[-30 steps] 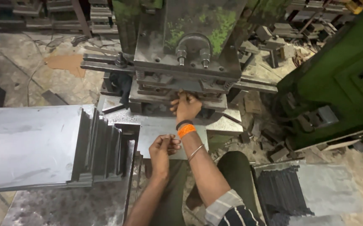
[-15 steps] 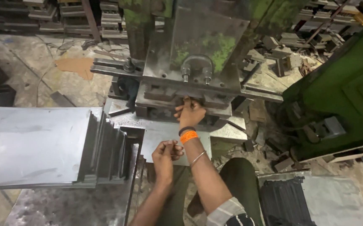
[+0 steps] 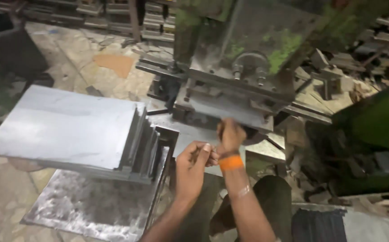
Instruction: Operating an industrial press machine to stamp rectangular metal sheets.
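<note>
My right hand (image 3: 231, 135), with an orange band on the wrist, reaches up to the front edge of the grey press die (image 3: 230, 105), fingers bunched under its lower plate. What they hold is hidden. My left hand (image 3: 193, 166) is curled just below it, fingers closed at the near edge of a flat grey metal sheet (image 3: 182, 133) that lies on the press bed under the die. The two hands almost touch.
A tall stack of cut grey sheets (image 3: 69, 125) sits left of the press on a worn steel plate (image 3: 95, 206). A green machine (image 3: 382, 125) stands to the right. Scrap pieces litter the floor (image 3: 329, 85) behind; a dark ribbed stack (image 3: 320, 226) lies bottom right.
The view has swung right and closer. My right hand has drawn back slightly from under the die, and my left hand has risen to meet it at the sheet's edge.
</note>
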